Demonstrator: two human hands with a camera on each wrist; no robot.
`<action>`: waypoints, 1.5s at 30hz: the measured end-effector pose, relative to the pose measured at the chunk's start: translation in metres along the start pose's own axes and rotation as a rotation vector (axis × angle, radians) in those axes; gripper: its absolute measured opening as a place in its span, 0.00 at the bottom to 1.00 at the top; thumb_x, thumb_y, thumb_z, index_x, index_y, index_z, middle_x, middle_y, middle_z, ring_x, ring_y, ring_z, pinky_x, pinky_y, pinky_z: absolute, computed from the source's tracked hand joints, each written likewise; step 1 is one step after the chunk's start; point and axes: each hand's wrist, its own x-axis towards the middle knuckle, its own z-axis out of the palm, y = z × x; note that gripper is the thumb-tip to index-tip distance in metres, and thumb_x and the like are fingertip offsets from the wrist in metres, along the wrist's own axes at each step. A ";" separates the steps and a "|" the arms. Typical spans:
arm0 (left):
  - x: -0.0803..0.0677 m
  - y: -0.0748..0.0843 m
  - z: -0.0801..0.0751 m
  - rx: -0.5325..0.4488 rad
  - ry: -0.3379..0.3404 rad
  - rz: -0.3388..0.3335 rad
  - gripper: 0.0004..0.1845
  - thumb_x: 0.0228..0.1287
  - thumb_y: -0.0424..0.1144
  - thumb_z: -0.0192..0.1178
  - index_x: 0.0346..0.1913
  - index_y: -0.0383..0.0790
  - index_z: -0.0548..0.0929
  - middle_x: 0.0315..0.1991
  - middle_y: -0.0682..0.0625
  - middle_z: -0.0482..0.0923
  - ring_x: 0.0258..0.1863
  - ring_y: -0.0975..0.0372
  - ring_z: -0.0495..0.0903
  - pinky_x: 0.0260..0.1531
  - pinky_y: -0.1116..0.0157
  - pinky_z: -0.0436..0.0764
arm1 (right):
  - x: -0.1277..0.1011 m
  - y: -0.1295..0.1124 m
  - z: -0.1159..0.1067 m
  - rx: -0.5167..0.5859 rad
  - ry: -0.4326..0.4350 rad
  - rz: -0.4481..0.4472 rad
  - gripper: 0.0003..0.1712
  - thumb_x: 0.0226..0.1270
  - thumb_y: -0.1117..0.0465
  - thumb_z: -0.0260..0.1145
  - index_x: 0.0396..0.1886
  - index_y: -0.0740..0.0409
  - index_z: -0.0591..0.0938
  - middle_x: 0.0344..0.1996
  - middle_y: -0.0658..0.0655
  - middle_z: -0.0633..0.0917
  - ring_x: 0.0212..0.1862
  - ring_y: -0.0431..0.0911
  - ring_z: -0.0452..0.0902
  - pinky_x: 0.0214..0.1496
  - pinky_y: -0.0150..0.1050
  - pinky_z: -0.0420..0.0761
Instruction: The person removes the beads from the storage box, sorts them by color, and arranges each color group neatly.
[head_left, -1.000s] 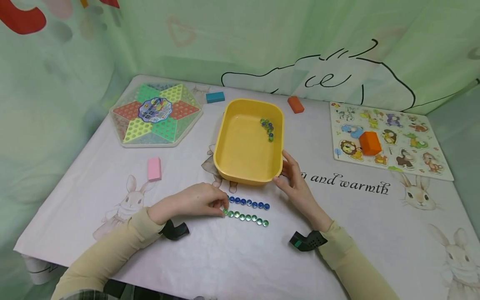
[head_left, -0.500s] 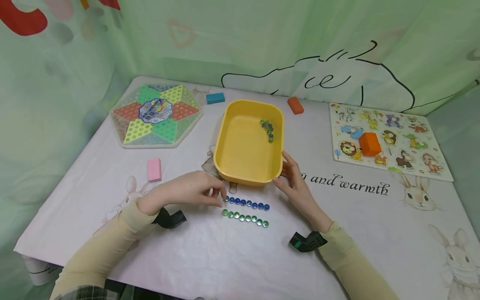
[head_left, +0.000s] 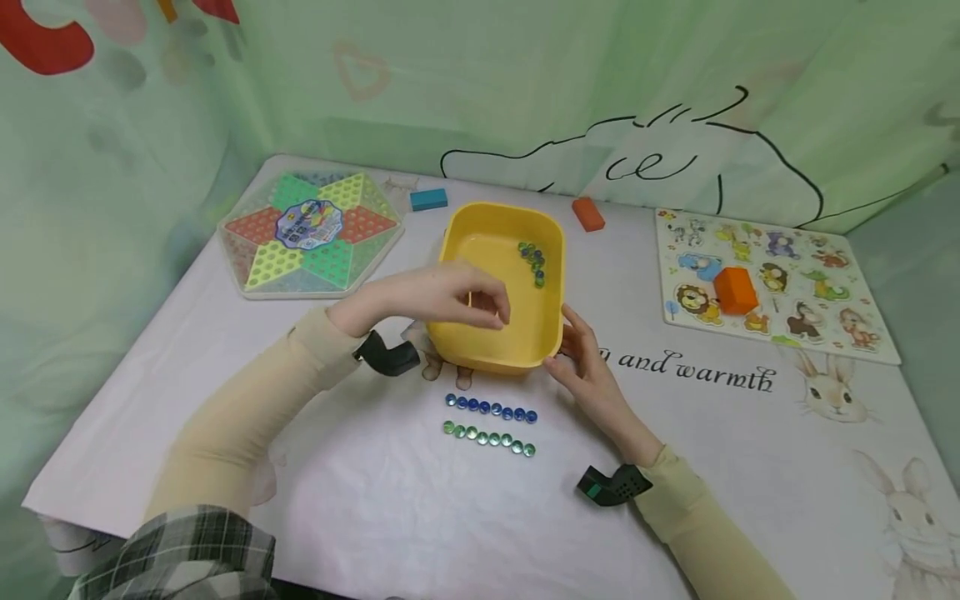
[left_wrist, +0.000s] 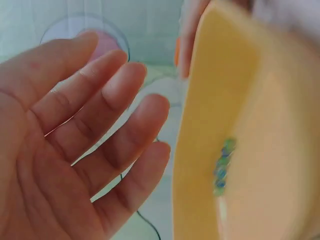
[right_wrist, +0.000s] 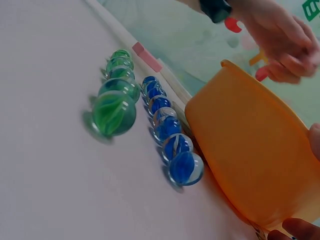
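Above the yellow plastic tub (head_left: 487, 363) hovers my left hand (head_left: 461, 293), its fingers loosely bent. The left wrist view shows nothing between these fingers (left_wrist: 127, 90). My right hand (head_left: 597, 379) holds the tub's near right corner, thumb at the front and fingers along the right side. Several blue and green marbles (head_left: 537, 267) lie inside the tub, toward its right wall. On the cloth in front are two roughly parallel rows: blue marbles (head_left: 496, 409) nearer the tub, and green marbles (head_left: 483, 438) nearer me.
A hexagonal Chinese checkers box (head_left: 310, 225) lies back left. Blue (head_left: 428, 199) and red (head_left: 588, 214) blocks flank the tub's far end. An animal puzzle board (head_left: 847, 317) at right carries an orange block (head_left: 736, 290). Green curtains (head_left: 360, 92) border the table.
My left hand has left the left ends of the marble rows and moved up and rightward over the tub. The right hand, the tub and both rows stay in place.
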 end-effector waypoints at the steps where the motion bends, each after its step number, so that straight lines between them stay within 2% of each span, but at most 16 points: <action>1: 0.007 -0.003 -0.004 -0.016 0.027 -0.009 0.07 0.66 0.41 0.55 0.41 0.43 0.80 0.34 0.54 0.78 0.33 0.65 0.73 0.37 0.68 0.73 | 0.000 0.000 0.000 0.004 -0.002 0.001 0.42 0.67 0.60 0.57 0.72 0.35 0.44 0.66 0.63 0.62 0.65 0.58 0.61 0.66 0.61 0.53; 6: 0.036 -0.017 -0.018 -0.073 0.176 -0.061 0.09 0.66 0.40 0.54 0.43 0.40 0.80 0.33 0.50 0.79 0.32 0.60 0.76 0.35 0.67 0.75 | 0.000 0.001 0.001 0.006 -0.009 -0.003 0.42 0.67 0.60 0.57 0.72 0.35 0.45 0.67 0.63 0.62 0.65 0.58 0.61 0.66 0.63 0.52; 9: 0.052 -0.023 -0.023 -0.096 0.236 -0.102 0.10 0.66 0.40 0.54 0.44 0.38 0.80 0.35 0.50 0.80 0.33 0.58 0.77 0.35 0.68 0.75 | 0.000 0.001 0.001 0.002 -0.006 -0.013 0.42 0.67 0.60 0.57 0.72 0.36 0.45 0.66 0.63 0.63 0.64 0.58 0.62 0.66 0.62 0.52; 13: 0.069 -0.032 -0.022 -0.110 0.293 -0.160 0.11 0.66 0.40 0.54 0.44 0.37 0.79 0.36 0.48 0.81 0.32 0.58 0.76 0.33 0.69 0.74 | 0.000 0.001 -0.001 0.011 -0.003 -0.031 0.42 0.67 0.61 0.57 0.72 0.38 0.46 0.66 0.64 0.63 0.64 0.58 0.62 0.67 0.59 0.53; 16: 0.082 -0.039 -0.017 -0.086 0.298 -0.195 0.11 0.66 0.39 0.54 0.44 0.36 0.80 0.37 0.45 0.80 0.31 0.57 0.76 0.32 0.69 0.73 | -0.001 0.000 -0.001 0.018 -0.003 -0.030 0.42 0.67 0.61 0.57 0.72 0.37 0.46 0.65 0.64 0.63 0.64 0.57 0.62 0.67 0.58 0.53; 19: 0.091 -0.044 -0.010 0.003 0.246 -0.242 0.10 0.66 0.40 0.54 0.43 0.38 0.80 0.39 0.47 0.80 0.34 0.58 0.75 0.36 0.69 0.73 | -0.001 -0.001 0.000 0.021 -0.005 -0.020 0.42 0.67 0.61 0.57 0.72 0.37 0.45 0.66 0.64 0.63 0.64 0.57 0.62 0.67 0.58 0.53; 23: 0.099 -0.051 -0.002 0.148 0.121 -0.297 0.10 0.66 0.41 0.53 0.45 0.42 0.80 0.43 0.50 0.79 0.41 0.61 0.73 0.45 0.66 0.72 | -0.001 -0.001 0.000 0.024 -0.010 -0.024 0.42 0.67 0.61 0.57 0.72 0.37 0.46 0.66 0.63 0.63 0.64 0.57 0.63 0.67 0.59 0.54; 28: 0.108 -0.057 0.005 0.239 0.005 -0.315 0.12 0.67 0.38 0.52 0.49 0.43 0.80 0.52 0.50 0.76 0.46 0.59 0.71 0.48 0.65 0.71 | -0.001 0.000 -0.001 0.008 -0.009 -0.032 0.42 0.67 0.61 0.57 0.72 0.36 0.45 0.66 0.63 0.63 0.64 0.57 0.63 0.67 0.60 0.54; 36: 0.118 -0.054 0.011 0.305 -0.036 -0.349 0.12 0.66 0.36 0.53 0.50 0.44 0.80 0.48 0.49 0.78 0.44 0.59 0.71 0.50 0.64 0.71 | -0.002 0.000 -0.003 0.000 0.000 -0.040 0.42 0.67 0.61 0.57 0.72 0.37 0.46 0.65 0.64 0.64 0.63 0.58 0.63 0.67 0.60 0.52; 41: 0.122 -0.053 0.017 0.409 -0.078 -0.348 0.14 0.65 0.37 0.54 0.52 0.46 0.78 0.52 0.50 0.76 0.48 0.60 0.71 0.55 0.64 0.68 | -0.002 0.000 -0.002 -0.006 0.002 -0.041 0.42 0.66 0.60 0.58 0.72 0.37 0.46 0.66 0.63 0.63 0.64 0.58 0.63 0.67 0.60 0.53; 45: 0.123 -0.056 0.020 0.484 -0.068 -0.337 0.12 0.63 0.40 0.58 0.49 0.45 0.79 0.49 0.51 0.77 0.48 0.60 0.72 0.54 0.64 0.69 | -0.001 0.000 -0.002 -0.009 0.000 -0.046 0.42 0.66 0.61 0.58 0.72 0.38 0.46 0.66 0.63 0.63 0.64 0.58 0.63 0.67 0.60 0.53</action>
